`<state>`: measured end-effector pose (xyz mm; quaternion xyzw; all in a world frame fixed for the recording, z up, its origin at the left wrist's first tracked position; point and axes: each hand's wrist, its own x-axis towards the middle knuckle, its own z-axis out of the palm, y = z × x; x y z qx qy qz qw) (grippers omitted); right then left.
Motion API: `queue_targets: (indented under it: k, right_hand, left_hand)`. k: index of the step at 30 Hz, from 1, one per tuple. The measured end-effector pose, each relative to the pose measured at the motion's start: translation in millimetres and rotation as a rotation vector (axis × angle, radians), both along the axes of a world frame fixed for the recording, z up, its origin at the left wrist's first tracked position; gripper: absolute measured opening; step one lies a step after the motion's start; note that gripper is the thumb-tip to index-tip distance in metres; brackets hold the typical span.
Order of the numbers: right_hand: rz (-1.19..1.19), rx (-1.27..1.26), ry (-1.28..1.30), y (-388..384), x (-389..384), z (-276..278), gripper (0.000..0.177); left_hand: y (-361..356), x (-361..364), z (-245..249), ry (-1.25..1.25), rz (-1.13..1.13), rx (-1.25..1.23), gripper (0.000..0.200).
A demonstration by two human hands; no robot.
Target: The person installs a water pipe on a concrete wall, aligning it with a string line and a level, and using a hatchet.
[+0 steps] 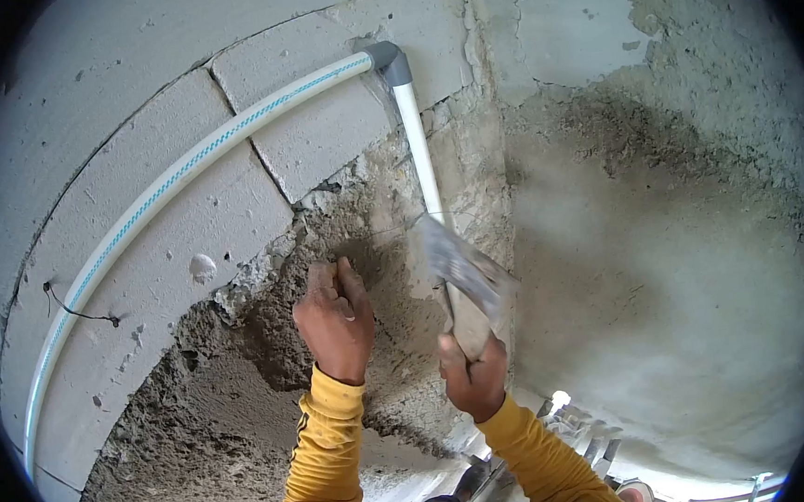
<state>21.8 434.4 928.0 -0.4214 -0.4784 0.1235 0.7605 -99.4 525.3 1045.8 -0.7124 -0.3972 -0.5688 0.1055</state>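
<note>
My right hand (475,374) is wrapped round the pale handle of a tool (467,270), whose greyish head is smeared by motion in front of the white pipe (419,147). To its left, my left hand (335,316) is raised against the rough, dark mortar (269,353) on the wall. Its fingers are curled with thumb and fingertips close together, and what they pinch is too small to name. A thin dark line runs from near those fingertips toward the pipe. The pipe meets a grey elbow (390,62) above the tool.
A white pipe with blue markings (182,168) curves down the block wall (318,117) on the left, with a dark wire tie (80,311) round it. Smooth plaster (667,307) covers the right wall. Cluttered items lie at the bottom, beside a round reddish object (636,497).
</note>
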Motion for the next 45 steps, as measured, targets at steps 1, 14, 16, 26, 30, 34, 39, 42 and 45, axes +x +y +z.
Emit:
queue_targets:
  k: [1,14,16,26,30,34,39,42,45]
  right_hand:
    - [0.0,0.052,0.025,0.6,-3.5,-5.7,0.021]
    - [0.191,-0.319,-0.072,8.7,11.5,24.9,0.028]
    - [0.055,-0.324,-0.141,-4.5,16.6,22.8,0.027]
    - [-0.268,-0.025,-0.414,-57.5,60.1,89.2,0.028]
    - [-0.284,-0.225,-0.394,-79.4,63.5,84.7,0.023]
    - [-0.276,-0.304,-0.302,-103.9,66.5,86.2,0.02]
    - [-0.336,-0.358,-0.365,-129.4,79.2,83.1,0.014]
    - [-0.371,-0.378,-0.395,-144.3,85.7,73.0,0.008]
    - [-0.407,-0.39,-0.332,-160.2,81.1,63.0,0.007]
  left_hand:
    - [1.1,-0.2,0.0,0.007,0.005,0.01,0.024]
    - [2.5,-4.0,-0.3,0.058,0.011,0.041,0.016]
    - [3.5,-5.6,-1.7,0.086,-0.031,0.06,0.012]
    - [-53.7,-9.6,-9.8,0.102,-0.486,-0.141,0.006]
    - [-81.7,0.1,-14.5,0.012,-0.661,-0.347,0.014]
    - [-84.5,5.4,-29.4,-0.088,-0.869,-0.525,0.017]
    - [-94.2,15.8,-35.0,-0.146,-1.124,-0.631,0.018]
    - [-97.5,27.7,-35.4,-0.033,-1.206,-0.583,0.014]
    - [-103.1,40.4,-33.2,0.186,-1.182,-0.46,0.019]
